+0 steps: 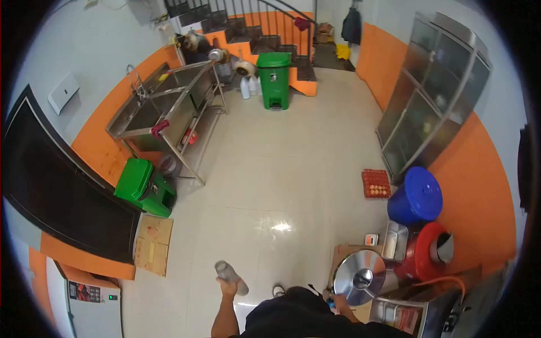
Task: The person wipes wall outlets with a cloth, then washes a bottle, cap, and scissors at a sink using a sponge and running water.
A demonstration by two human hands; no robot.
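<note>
My left hand [228,287] is closed around a greyish, see-through bottle [226,271], which tilts over the tiled floor; its contents cannot be made out. Low in the view, close to my body, my right hand [340,304] has its fingers curled by a small blue thing [330,303], too small to name. Just beyond that hand lies a large round steel lid [355,284] with a knob in its middle. What the lid covers is hidden, and I cannot tell whether my right hand touches it.
At right stand a red bucket [418,256], a lidded blue bucket [417,197], egg trays [376,184] and a steel cabinet [422,101]. At left are a green bin [145,188], flat cardboard [153,245] and a sink unit [169,101]. Another green bin [274,81] stands near the stairs.
</note>
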